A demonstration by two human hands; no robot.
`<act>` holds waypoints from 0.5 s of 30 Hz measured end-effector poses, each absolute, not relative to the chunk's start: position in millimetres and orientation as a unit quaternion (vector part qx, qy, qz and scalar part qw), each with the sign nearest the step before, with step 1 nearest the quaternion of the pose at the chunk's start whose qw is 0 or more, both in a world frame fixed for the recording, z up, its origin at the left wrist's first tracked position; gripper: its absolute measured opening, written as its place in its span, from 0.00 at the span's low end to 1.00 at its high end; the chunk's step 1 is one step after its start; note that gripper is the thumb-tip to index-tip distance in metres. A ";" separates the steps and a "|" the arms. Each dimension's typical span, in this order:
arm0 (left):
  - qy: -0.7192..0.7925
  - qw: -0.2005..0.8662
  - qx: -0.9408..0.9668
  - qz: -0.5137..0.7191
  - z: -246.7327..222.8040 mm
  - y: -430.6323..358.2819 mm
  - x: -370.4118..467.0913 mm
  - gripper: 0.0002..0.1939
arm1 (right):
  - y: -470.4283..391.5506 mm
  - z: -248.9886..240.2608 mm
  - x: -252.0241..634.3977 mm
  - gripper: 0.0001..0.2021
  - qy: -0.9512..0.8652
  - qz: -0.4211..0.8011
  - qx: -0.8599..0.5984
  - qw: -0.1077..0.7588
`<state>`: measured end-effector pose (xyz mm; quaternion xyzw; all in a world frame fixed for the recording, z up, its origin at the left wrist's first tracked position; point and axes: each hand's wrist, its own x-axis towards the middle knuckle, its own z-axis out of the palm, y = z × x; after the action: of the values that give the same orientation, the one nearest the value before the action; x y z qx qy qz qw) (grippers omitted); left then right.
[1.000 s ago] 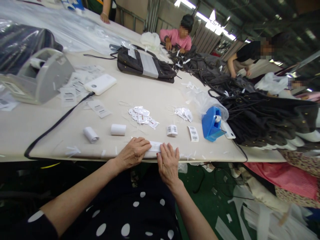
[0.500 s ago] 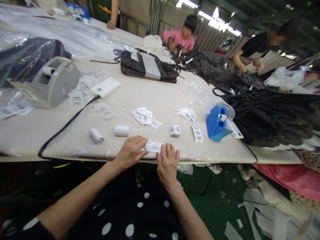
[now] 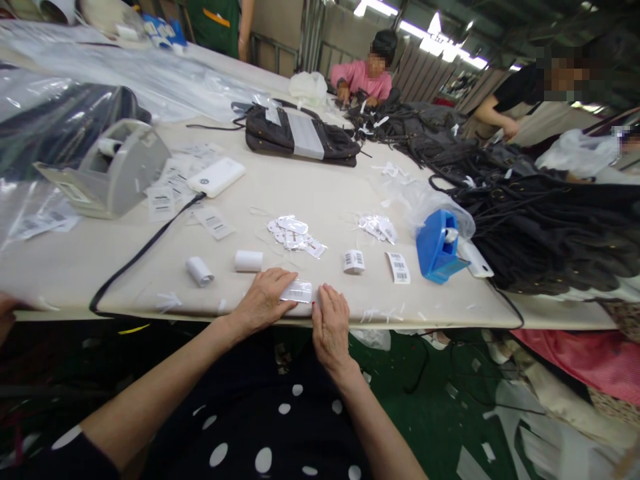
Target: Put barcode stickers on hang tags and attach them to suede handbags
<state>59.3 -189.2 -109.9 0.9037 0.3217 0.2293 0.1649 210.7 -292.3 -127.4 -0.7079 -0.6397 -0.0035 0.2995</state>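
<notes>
One glossy tag at lower centre is perhaps risking a skew, since only the left hand is pinching it, the right hand lying alongside, fingers together.

On my feed, loose tags lie before the banded bag. The power bank lies to its left.

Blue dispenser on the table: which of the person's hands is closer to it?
Right. The right hand is at the table's near edge, left of the blue dispenser; the left hand is farther left, at the tag.
</notes>
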 end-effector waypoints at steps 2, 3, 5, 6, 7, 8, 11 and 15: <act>0.332 0.172 0.902 0.215 -108.4 -187.1 62.4 0.21 | -290.2 -128.5 211.1 0.18 -0.633 -0.002 -0.711 0.307; 0.338 0.176 0.902 0.205 -106.9 -186.3 64.0 0.20 | -288.8 -129.0 211.0 0.18 -0.630 0.000 -0.712 0.311; 0.351 0.182 0.900 0.182 -101.8 -185.8 66.4 0.20 | -286.7 -130.0 211.1 0.19 -0.622 0.005 -0.713 0.324; 0.358 0.181 0.900 0.169 -98.4 -186.4 67.2 0.21 | -286.1 -130.5 211.7 0.19 -0.619 0.008 -0.711 0.333; 0.363 0.178 0.901 0.157 -94.9 -187.4 67.6 0.21 | -285.7 -131.3 213.0 0.20 -0.615 0.011 -0.710 0.343; 0.366 0.173 0.903 0.145 -91.6 -188.7 67.8 0.21 | -285.2 -132.5 215.2 0.21 -0.612 0.015 -0.707 0.354; 0.346 0.161 0.917 0.114 -87.7 -191.5 67.8 0.22 | -277.7 -139.1 225.9 0.28 -0.605 0.061 -0.703 0.369; 0.317 0.155 0.929 0.113 -93.6 -192.0 65.2 0.25 | -259.1 -142.9 231.1 0.35 -0.571 0.152 -0.714 0.375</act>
<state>65.2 -192.0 -93.6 0.9287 0.3174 0.1127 0.1552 231.1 -259.1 -142.9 -0.7143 -0.5710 0.1519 0.3751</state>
